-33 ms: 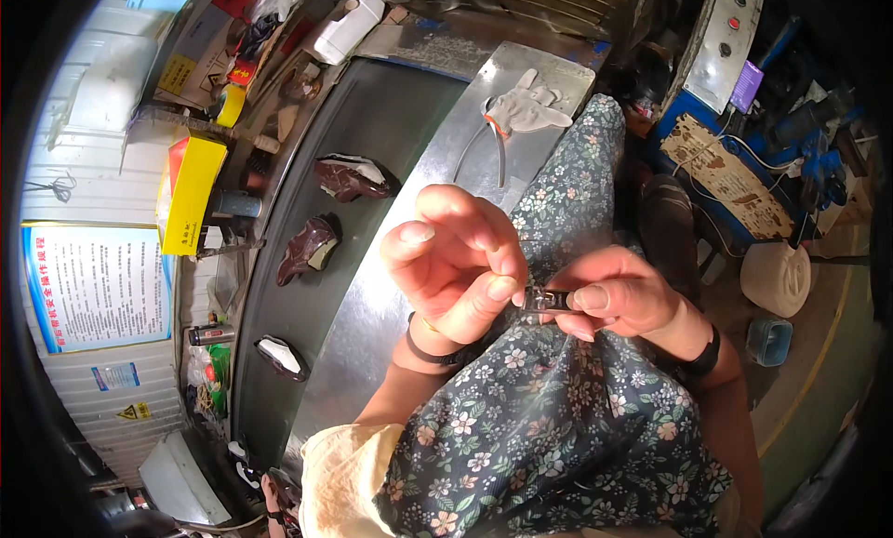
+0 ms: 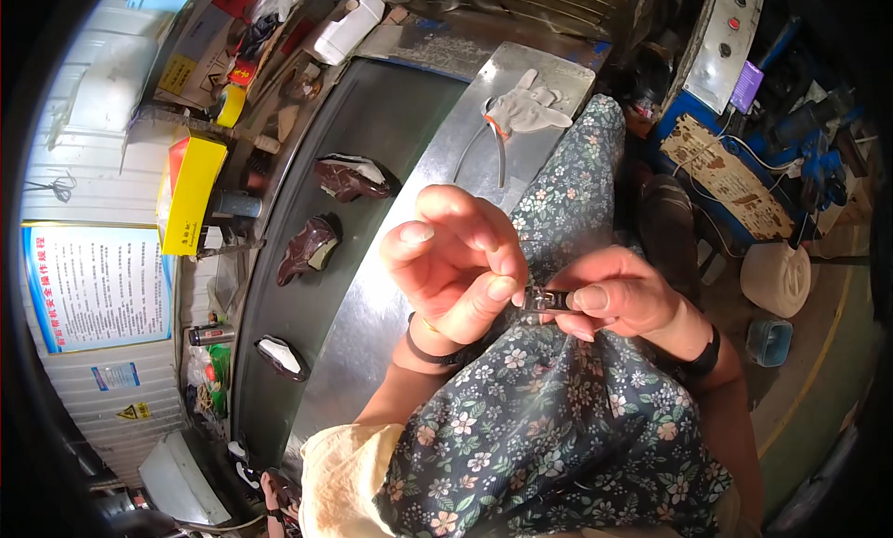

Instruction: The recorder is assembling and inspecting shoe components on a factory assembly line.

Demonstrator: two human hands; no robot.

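My right hand (image 2: 619, 292) grips small metal nail clippers (image 2: 547, 300) between thumb and fingers, above my lap. The clippers' end meets the fingertips of my left hand (image 2: 456, 264). On that hand, the thumb and index finger pinch together, while the other fingers curl loosely apart. Whatever lies between the pinched tips is too small to make out. Below both hands is a dark floral apron (image 2: 521, 398). Beyond them, a light grey work glove (image 2: 530, 108) lies on a metal tabletop (image 2: 358, 329), beside pliers (image 2: 496, 133) with long handles.
Left of the tabletop runs a dark conveyor belt (image 2: 372, 101) carrying a maroon shoe (image 2: 352, 177), another maroon shoe (image 2: 309, 250) and a white-and-dark one (image 2: 281, 358). A yellow box (image 2: 193, 194) stands on the shelf beyond. At right are a button panel (image 2: 726, 45) and a plastic jug (image 2: 777, 278).
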